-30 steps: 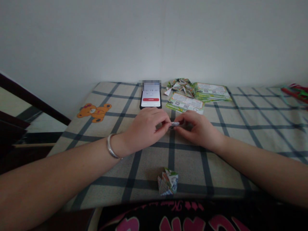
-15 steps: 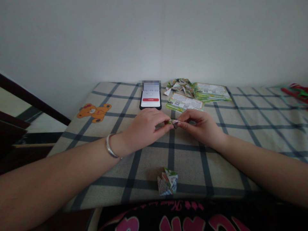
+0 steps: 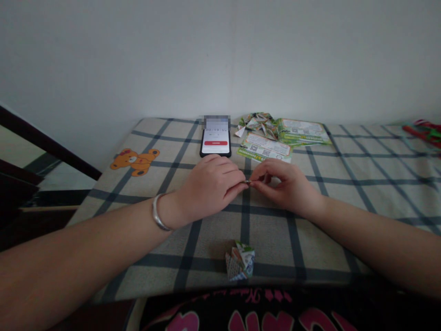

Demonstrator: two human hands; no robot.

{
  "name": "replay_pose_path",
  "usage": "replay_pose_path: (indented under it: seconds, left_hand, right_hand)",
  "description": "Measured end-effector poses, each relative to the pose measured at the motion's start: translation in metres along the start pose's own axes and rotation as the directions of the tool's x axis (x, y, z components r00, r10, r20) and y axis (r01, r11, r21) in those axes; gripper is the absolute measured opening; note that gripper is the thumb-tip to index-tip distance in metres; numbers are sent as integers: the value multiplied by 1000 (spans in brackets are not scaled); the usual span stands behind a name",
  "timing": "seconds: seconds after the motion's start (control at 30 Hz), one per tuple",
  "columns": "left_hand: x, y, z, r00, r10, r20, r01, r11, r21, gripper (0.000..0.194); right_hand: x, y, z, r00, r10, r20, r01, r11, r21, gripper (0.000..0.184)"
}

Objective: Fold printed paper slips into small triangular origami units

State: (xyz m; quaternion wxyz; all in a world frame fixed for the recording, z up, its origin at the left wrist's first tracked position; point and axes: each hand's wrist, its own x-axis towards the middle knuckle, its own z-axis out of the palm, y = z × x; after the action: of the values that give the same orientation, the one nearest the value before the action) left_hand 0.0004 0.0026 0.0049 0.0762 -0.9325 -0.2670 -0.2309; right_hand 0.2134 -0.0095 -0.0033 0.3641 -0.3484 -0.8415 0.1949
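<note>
My left hand (image 3: pixel 210 186) and my right hand (image 3: pixel 287 186) meet over the middle of the checked cloth (image 3: pixel 344 193). Both pinch a small folded paper piece (image 3: pixel 247 182), of which only a thin sliver shows between the fingertips. My left wrist wears a silver bangle (image 3: pixel 157 212). A finished folded paper shape (image 3: pixel 240 260) stands on the cloth near the front edge, below my hands.
A phone (image 3: pixel 216 139) with a lit screen lies at the back beside printed green leaflets (image 3: pixel 272 146) and more folded paper pieces (image 3: pixel 257 123). A bear picture (image 3: pixel 135 161) marks the cloth at left. Red and green items (image 3: pixel 425 132) lie far right. The table's left edge drops off.
The paper piece has been pressed flatter between my fingertips, so less of it shows. My right hand has shifted slightly down and my left hand has closed further over it.
</note>
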Motion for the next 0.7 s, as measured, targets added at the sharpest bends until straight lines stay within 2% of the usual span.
replay_pose_path:
  seconds: [0.2,0.37,0.7]
  left_hand:
    - [-1,0,2,995,-46,-94,38,996,-78,14]
    - [-1,-1,2,986,-31,-161,10,991,-131,10]
    - [-1,1,0,992,-29,-121,12,990,-138,11]
  right_hand:
    - [1,1,-2,999,-30,-34,29,998,-47,3]
    - [1,0,-2,999,-30,-22,29,998,-51,3]
    - [-1,-1,-2,995,-95,26,97,991,-88,5]
